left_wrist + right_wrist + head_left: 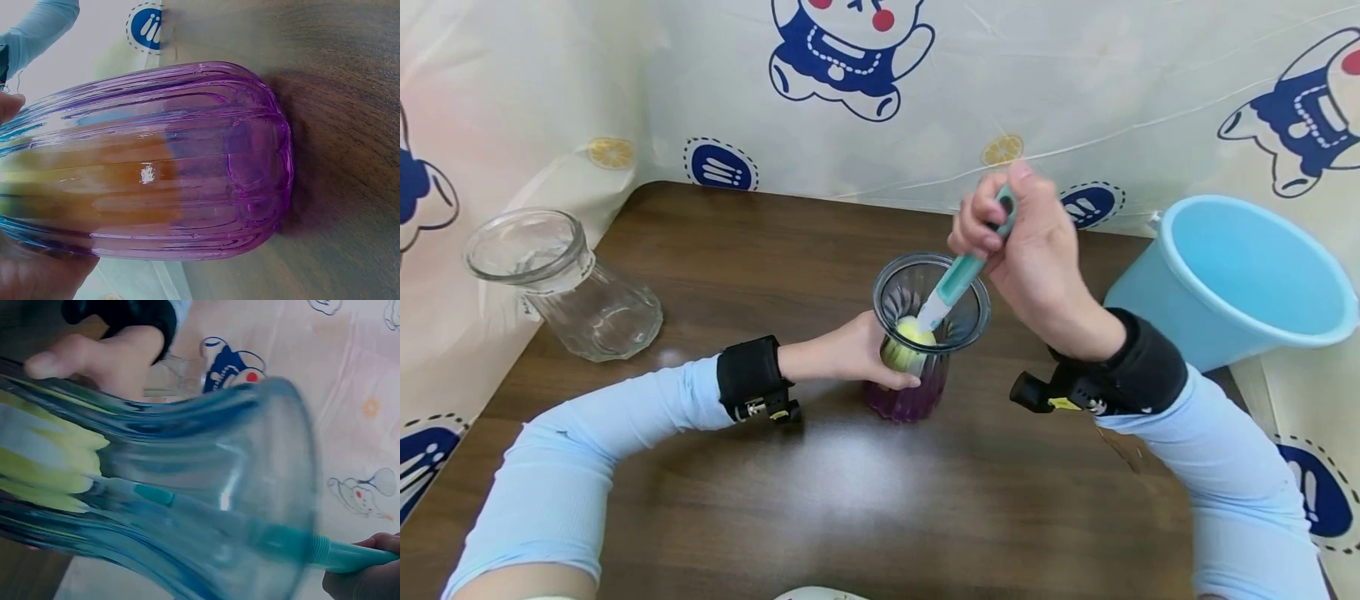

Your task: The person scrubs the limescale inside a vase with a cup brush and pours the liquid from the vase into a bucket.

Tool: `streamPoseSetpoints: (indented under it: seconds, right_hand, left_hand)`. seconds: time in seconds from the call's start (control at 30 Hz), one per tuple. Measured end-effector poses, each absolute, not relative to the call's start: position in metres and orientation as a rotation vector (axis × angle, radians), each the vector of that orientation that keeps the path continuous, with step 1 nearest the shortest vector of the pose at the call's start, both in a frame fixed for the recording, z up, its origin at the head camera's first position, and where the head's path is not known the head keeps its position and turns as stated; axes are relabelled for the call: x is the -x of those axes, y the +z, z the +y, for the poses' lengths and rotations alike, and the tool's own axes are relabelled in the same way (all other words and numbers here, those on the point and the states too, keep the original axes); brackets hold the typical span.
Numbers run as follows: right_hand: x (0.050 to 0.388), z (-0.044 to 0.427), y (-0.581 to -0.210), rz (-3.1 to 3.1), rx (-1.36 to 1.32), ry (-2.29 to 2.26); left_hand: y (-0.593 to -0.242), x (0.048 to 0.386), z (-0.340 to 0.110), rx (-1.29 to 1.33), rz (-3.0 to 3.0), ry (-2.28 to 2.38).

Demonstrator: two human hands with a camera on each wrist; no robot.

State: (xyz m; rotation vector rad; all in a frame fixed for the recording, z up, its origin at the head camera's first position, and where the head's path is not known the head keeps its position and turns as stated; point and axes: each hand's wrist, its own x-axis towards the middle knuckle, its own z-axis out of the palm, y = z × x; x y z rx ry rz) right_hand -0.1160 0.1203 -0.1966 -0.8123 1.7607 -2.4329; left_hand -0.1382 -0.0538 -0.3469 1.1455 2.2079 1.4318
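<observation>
A tinted glass vase, blue at its flared mouth and purple at its base, stands on the table. My left hand grips its side. Inside the vase is a yellow-green brush head; in the right wrist view the yellow-green head fills the vase's narrower part. My right hand holds the teal and white handle above the mouth, fingers curled round it. In the left wrist view the purple base rests on the table, with an orange-brown shape showing through the glass.
A clear glass jar stands at the left of the table. At the right is a light blue bucket. A printed sheet hangs behind. A white edge shows at the bottom.
</observation>
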Motion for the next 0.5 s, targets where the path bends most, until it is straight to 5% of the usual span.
streamPoseSetpoints:
  seconds: [0.5]
  right_hand:
    - [0.121,0.113,-0.235,1.924,0.982,-2.115]
  left_hand:
    - [-0.347,0.139,-0.047,-1.184,2.154,1.378]
